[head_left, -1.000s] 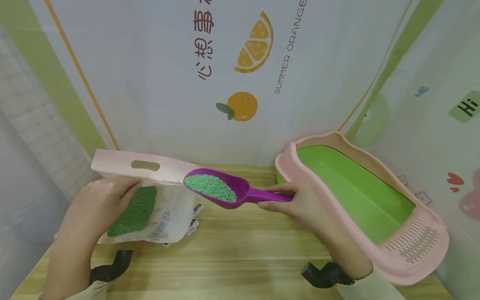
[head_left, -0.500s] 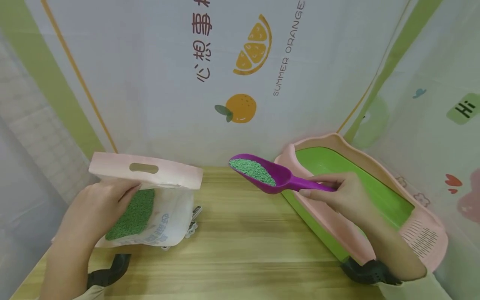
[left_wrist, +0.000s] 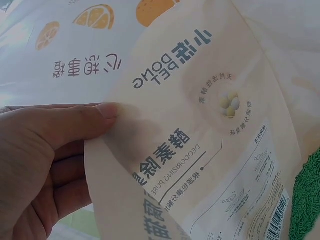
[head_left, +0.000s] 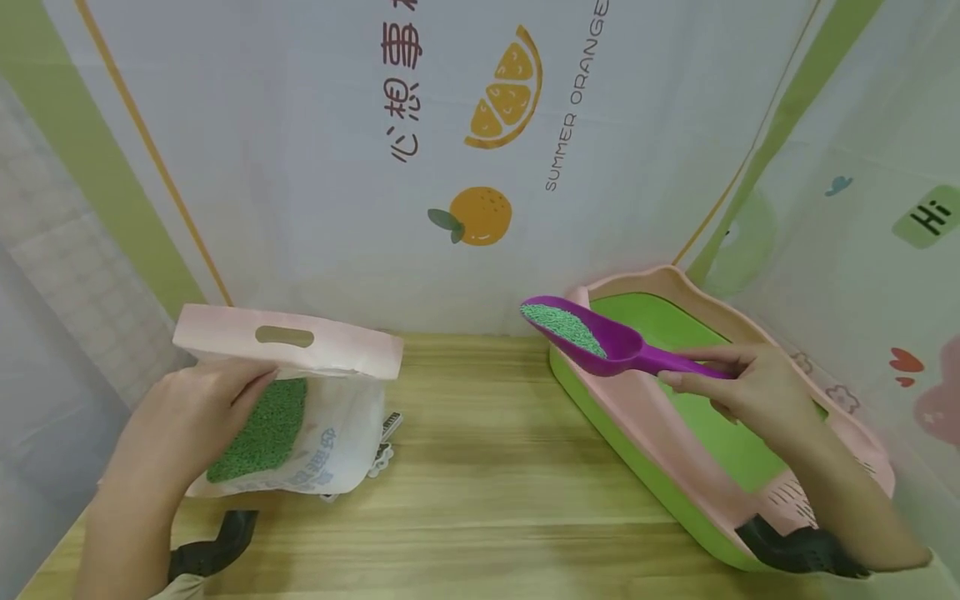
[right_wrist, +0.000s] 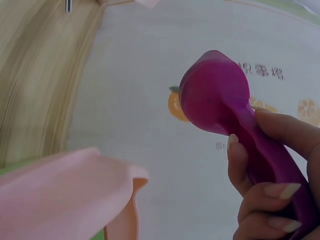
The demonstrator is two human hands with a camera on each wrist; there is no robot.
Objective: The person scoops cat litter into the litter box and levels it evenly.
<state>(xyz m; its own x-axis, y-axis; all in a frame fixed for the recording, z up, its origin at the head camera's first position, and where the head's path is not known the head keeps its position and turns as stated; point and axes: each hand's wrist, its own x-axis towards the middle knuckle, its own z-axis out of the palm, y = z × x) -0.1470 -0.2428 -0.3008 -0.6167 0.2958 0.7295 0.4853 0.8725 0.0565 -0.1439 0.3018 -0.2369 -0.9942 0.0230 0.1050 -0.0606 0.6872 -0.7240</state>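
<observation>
My right hand (head_left: 757, 387) grips the handle of a purple scoop (head_left: 622, 346), which carries a heap of green pellets (head_left: 566, 327). Scoop and hand are above the near-left rim of a litter box (head_left: 630, 408) with a pink rim and green base. Its visible green floor (right_wrist: 106, 234) barely shows in the right wrist view. My left hand (head_left: 191, 417) pinches the edge of a white litter bag (head_left: 345, 425) with thumb and fingers. More green pellets (head_left: 262, 433) lie inside the bag's open mouth. In the left wrist view the bag's printed side (left_wrist: 200, 125) faces the camera.
Everything stands on a wood-grain table (head_left: 465, 500). A white printed curtain (head_left: 322, 208) hangs close behind it and at both sides. Small black-and-white items (head_left: 382, 454) stick out from beside the bag. A black wrist mount (head_left: 802, 550) sits on each forearm.
My right hand has carried the loaded scoop rightward from beside the bag to over the litter box rim. The left hand stays on the bag, nearly still.
</observation>
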